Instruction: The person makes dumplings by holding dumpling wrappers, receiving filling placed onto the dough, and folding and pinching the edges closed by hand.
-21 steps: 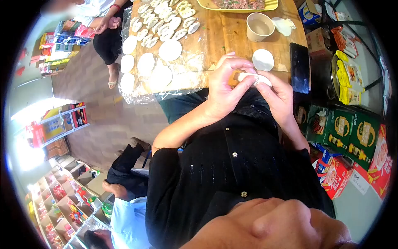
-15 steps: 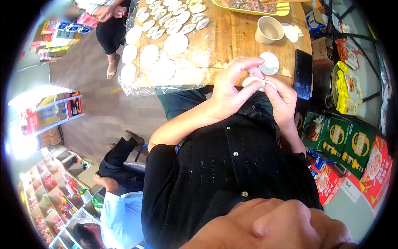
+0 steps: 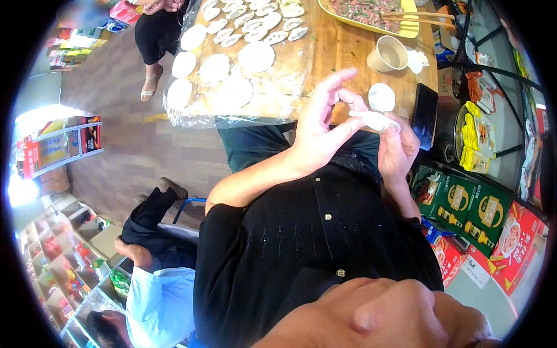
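Between my two hands, above the table's near edge, is a dumpling [image 3: 376, 120] of folded white dough. My left hand [image 3: 326, 119] pinches its left end with thumb and finger, the other fingers raised and curled. My right hand [image 3: 397, 145] grips the right end, thumb on the dough. Just beyond my hands a round dough wrapper [image 3: 382, 97] lies flat on the wooden table [image 3: 339, 49]. A paper cup [image 3: 387, 55] stands behind it. Further back, a yellow tray [image 3: 371, 28] holds minced meat filling with chopsticks [image 3: 426, 17] laid across its rim.
At left, plastic film [image 3: 293, 69] carries several formed dumplings [image 3: 255, 26] and flat wrappers [image 3: 256, 56]. A dark phone [image 3: 425, 113] lies at the table's right edge, beside shelves of packets [image 3: 478, 130]. One person [image 3: 162, 296] sits at lower left; another person's leg [image 3: 152, 52] shows at upper left.
My hands have drawn slightly apart and the dumpling shows more fully between them. The camera view has shifted a little, with the table things sitting further right.
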Demonstrator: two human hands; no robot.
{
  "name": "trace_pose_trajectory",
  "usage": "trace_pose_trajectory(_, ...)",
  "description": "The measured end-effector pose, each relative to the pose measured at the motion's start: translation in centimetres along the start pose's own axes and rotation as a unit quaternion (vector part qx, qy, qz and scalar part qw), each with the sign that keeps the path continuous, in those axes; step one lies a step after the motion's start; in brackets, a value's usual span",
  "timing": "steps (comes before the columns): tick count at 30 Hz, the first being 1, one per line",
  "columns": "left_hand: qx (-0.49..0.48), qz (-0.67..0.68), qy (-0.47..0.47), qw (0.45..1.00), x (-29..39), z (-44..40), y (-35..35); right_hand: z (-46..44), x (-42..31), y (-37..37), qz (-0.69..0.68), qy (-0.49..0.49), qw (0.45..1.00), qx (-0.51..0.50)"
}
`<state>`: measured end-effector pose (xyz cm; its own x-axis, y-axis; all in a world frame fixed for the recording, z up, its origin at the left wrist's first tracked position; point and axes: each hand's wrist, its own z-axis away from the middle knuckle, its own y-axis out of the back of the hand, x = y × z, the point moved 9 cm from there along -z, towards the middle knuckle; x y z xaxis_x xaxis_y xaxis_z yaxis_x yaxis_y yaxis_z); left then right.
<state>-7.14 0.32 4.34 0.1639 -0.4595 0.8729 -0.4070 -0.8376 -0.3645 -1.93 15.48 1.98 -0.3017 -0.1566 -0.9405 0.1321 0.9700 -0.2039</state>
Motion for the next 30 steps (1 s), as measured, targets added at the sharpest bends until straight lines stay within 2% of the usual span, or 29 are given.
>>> trace_pose_trajectory(8,0.021,0.017,0.043,0.999,-0.3,0.3,1.4,-0.6,-0.7,-2.1,0.018,0.007,0.999,-0.044)
trace_pose_trajectory(10,0.018,0.017,0.053,0.998,-0.4,0.3,1.7,-1.1,-1.1,-2.8,0.104,0.011,0.991,-0.082)
trace_pose_trajectory(13,0.017,0.014,0.077,0.997,-0.9,0.4,2.1,-2.0,-1.4,-3.4,0.145,0.015,0.983,-0.112)
trace_pose_trajectory(18,0.031,-0.014,0.012,0.999,-0.6,0.6,2.0,-2.5,-0.9,-2.8,0.143,0.041,0.984,-0.101)
trace_pose_trajectory(22,0.001,-0.010,0.035,0.999,-1.7,0.8,1.8,-2.3,-0.1,-3.0,0.122,0.018,0.987,-0.107)
trace_pose_trajectory(25,-0.002,-0.034,0.047,0.998,-2.2,1.0,2.2,-2.2,-0.1,-3.3,0.154,0.015,0.980,-0.123)
trace_pose_trajectory(27,0.023,-0.021,0.072,0.997,-2.7,1.4,2.7,-2.1,-0.5,-3.9,0.238,0.053,0.959,-0.146)
trace_pose_trajectory(30,0.052,-0.009,0.064,0.997,-2.7,1.5,2.9,-2.2,-1.0,-4.2,0.283,0.077,0.942,-0.162)
